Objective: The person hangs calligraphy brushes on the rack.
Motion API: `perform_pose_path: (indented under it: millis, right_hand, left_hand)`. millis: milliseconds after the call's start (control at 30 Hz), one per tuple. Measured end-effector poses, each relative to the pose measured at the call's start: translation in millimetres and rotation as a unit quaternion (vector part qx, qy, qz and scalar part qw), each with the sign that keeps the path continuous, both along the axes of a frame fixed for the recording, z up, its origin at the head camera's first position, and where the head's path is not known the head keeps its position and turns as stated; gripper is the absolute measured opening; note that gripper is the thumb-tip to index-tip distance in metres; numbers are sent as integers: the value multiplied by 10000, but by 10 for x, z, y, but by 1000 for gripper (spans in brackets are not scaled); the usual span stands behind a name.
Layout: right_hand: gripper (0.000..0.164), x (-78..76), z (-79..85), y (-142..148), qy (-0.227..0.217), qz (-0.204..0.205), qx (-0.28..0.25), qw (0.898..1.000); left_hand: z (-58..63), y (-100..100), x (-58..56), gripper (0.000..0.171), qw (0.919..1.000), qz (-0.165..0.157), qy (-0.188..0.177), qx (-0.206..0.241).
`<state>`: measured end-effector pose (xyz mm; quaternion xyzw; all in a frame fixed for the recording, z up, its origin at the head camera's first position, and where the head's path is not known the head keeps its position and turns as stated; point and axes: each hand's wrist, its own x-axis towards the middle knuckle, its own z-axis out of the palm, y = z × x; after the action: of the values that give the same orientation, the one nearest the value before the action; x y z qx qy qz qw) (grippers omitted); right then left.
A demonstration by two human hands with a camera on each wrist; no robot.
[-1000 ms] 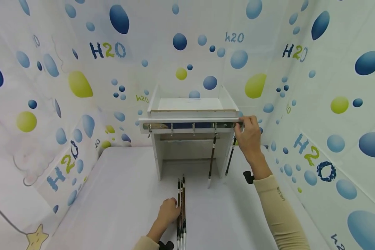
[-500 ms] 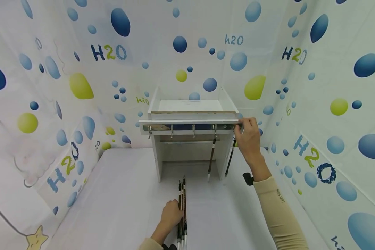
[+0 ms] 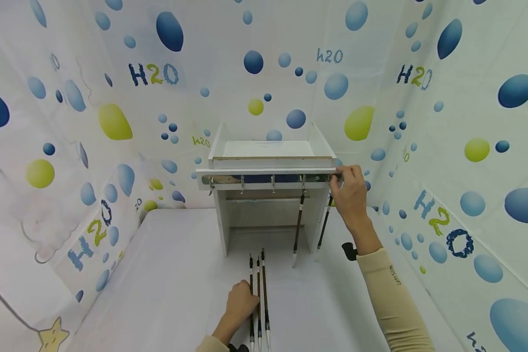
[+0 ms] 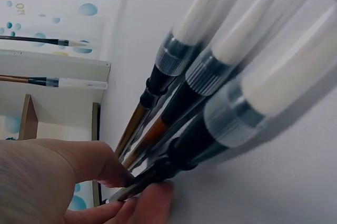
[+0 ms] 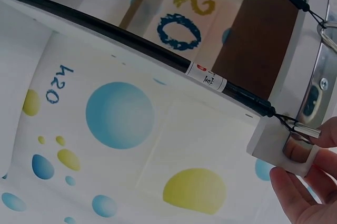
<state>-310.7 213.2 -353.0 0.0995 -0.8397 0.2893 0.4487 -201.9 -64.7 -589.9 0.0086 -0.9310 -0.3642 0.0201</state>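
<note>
Three calligraphy brushes lie side by side on the white table, tips toward the person. My left hand [image 3: 242, 301] pinches the leftmost brush [image 3: 251, 272] between thumb and fingers; in the left wrist view it is the nearest brush [image 4: 197, 134], with a clear cap over white bristles. The middle brush [image 3: 258, 274] passes by the thumb, and the right brush [image 3: 265, 293] lies apart. My right hand [image 3: 351, 193] grips the right end of the metal hook rail [image 3: 273, 179]. From the rail's right side hang two brushes, one [image 3: 298, 225] inward and one [image 3: 324, 222] near that hand.
The rail is fixed along the front of a white wooden shelf [image 3: 222, 225] with an open tray top [image 3: 268, 148]. Bare hooks [image 3: 242, 184] sit along its left part. Walls with bubble print surround the white table [image 3: 171, 274].
The bunched brushes on the table have spread apart, the right one shifting right and the leftmost slightly left. My right hand stays at the rail's end.
</note>
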Motion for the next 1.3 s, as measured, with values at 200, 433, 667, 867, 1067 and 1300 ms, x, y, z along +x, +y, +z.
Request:
perform_pose_path:
  millis: [200, 433, 667, 867, 1067, 1300]
  right_hand:
    - [24, 4, 8, 1, -22, -40, 14, 10000]
    - [25, 0, 5, 5, 0, -20, -6, 10000]
    - [23, -14, -9, 4, 116, -37, 10, 9999]
    - [24, -15, -7, 7, 101, -10, 0, 9999]
    - [24, -10, 0, 9, 108, 4, -11, 9999]
    - [24, -20, -16, 2, 87, -32, 9, 10000]
  left_hand:
    - [94, -45, 13, 38, 9986, 114, -70, 519]
    - [212, -61, -27, 45, 9974, 73, 180, 698]
    - [377, -36, -70, 44, 9954, 99, 406, 862]
    - [549, 9, -99, 43, 9925, 170, 575, 1069]
    - [765, 81, -99, 43, 9891, 195, 586, 1340]
    - [909, 155, -55, 42, 9853, 34, 925, 1435]
